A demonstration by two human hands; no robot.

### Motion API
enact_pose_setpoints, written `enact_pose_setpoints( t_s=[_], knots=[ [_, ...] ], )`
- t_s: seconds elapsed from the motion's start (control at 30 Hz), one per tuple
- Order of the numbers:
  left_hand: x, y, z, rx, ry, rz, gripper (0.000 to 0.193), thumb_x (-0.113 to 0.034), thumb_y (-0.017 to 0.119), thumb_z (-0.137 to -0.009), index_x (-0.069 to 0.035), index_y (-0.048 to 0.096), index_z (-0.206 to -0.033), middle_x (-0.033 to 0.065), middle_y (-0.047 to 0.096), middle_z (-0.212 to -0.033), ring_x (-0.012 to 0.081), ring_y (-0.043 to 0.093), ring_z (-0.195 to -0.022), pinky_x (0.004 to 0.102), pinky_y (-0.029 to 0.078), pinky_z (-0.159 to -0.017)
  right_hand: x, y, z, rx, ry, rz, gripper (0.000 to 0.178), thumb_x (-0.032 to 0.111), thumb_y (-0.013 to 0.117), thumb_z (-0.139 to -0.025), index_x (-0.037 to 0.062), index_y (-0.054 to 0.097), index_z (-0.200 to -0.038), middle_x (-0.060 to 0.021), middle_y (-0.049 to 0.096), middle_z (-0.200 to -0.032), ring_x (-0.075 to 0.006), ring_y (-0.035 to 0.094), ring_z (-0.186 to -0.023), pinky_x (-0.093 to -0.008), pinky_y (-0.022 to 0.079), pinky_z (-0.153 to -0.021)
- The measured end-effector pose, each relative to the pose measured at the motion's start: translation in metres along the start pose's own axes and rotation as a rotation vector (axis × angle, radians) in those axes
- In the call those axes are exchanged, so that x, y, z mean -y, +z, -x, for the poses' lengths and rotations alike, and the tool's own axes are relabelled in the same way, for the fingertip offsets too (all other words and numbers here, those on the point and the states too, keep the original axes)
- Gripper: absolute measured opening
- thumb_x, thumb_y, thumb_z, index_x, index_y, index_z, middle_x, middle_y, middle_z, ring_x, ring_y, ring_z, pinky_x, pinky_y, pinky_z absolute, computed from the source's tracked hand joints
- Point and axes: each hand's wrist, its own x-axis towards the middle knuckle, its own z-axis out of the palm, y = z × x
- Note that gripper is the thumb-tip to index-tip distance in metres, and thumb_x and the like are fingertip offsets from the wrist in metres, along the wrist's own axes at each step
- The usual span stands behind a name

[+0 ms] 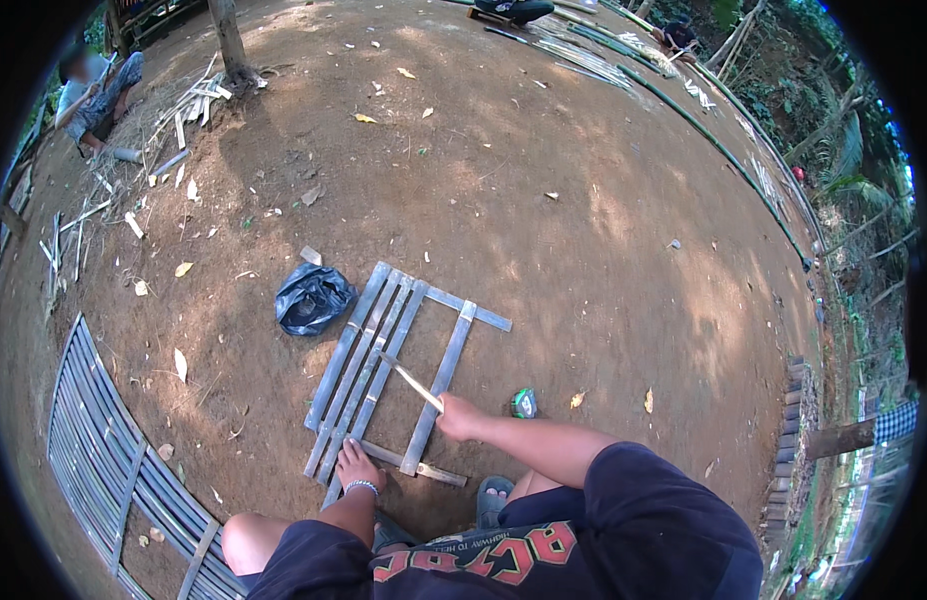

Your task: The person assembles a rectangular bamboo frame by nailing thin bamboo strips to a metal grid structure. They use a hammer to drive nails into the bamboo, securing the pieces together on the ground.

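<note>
A frame of flat bamboo slats (pixel 345 372) lies on the ground before me, several long slats crossing two cross strips. One slat (pixel 439 388) stands apart on the right, with a gap between it and the others. My left hand (pixel 357 466), a bracelet at its wrist, rests with fingers stretched out on the near ends of the left slats. My right hand (pixel 460 417) is closed around the pale wooden handle of what looks like a hammer (pixel 415 383). Its far end is over the slats; the head is hard to make out there.
A black plastic bag (pixel 313 300) sits left of the frame. A small green and white packet (pixel 523 403) lies to its right. A finished-looking slatted bamboo panel (pixel 103 450) is at lower left. A person (pixel 101 95) sits far left; bamboo poles (pixel 718 150) lie far right.
</note>
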Motion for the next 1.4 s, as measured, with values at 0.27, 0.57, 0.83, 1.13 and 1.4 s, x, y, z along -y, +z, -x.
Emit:
enact_pose_setpoints(
  t_s=[0.27, 0.57, 0.83, 1.13, 1.4],
  knots=[
    [-0.005, -0.008, -0.009, -0.027, -0.022, 0.062, 0.104, -0.039, 0.076, -0.084, 0.0, 0.019, -0.161, 0.0151, 0.022, -0.167, 0.0346, 0.029, -0.149, 0.0502, 0.032, -0.118, -0.016, 0.003, -0.019, -0.138, -0.083, 0.174, 0.046, 0.013, 0.066, -0.086, 0.0062, 0.055, -0.13, -0.0256, 0.067, -0.118, -0.0441, 0.064, -0.112, -0.0512, 0.052, -0.096],
    [0.007, -0.006, -0.003, -0.047, -0.031, 0.195, 0.103, -0.042, 0.075, -0.084, -0.004, 0.02, -0.162, 0.015, 0.021, -0.167, 0.0345, 0.025, -0.152, 0.0479, 0.025, -0.123, -0.021, 0.017, -0.039, -0.196, -0.24, 0.302, 0.056, 0.009, 0.072, -0.081, 0.0041, 0.051, -0.133, -0.0247, 0.061, -0.128, -0.044, 0.061, -0.117, -0.0507, 0.05, -0.1],
    [0.001, -0.017, 0.013, 0.013, -0.09, 0.361, 0.083, -0.04, 0.072, -0.088, -0.006, 0.037, -0.156, 0.0181, 0.027, -0.165, 0.036, 0.03, -0.151, 0.0488, 0.029, -0.122, -0.013, 0.002, -0.051, -0.159, -0.196, 0.377, 0.055, 0.011, 0.073, -0.085, 0.0067, 0.049, -0.134, -0.0211, 0.058, -0.133, -0.0419, 0.059, -0.121, -0.0506, 0.051, -0.101],
    [0.03, -0.074, 0.014, -0.367, -0.083, 0.78, 0.028, -0.016, 0.067, -0.087, -0.005, 0.071, -0.113, 0.0187, 0.075, -0.103, 0.0354, 0.071, -0.1, 0.0427, 0.056, -0.09, 0.027, -0.006, -0.063, -0.139, -0.287, 0.377, 0.053, 0.01, 0.07, -0.086, 0.0058, 0.049, -0.134, -0.0217, 0.058, -0.13, -0.0419, 0.06, -0.121, -0.0492, 0.05, -0.102],
    [0.023, -0.245, 0.161, -0.174, 0.396, 0.389, 0.045, -0.017, 0.067, -0.089, -0.01, 0.062, -0.133, 0.0155, 0.075, -0.1, 0.0343, 0.072, -0.097, 0.0452, 0.056, -0.086, 0.036, 0.011, -0.08, -0.119, -0.394, 0.355, 0.05, 0.009, 0.067, -0.083, 0.0018, 0.053, -0.13, -0.0266, 0.061, -0.126, -0.0445, 0.059, -0.118, -0.0505, 0.049, -0.102]
  ],
)
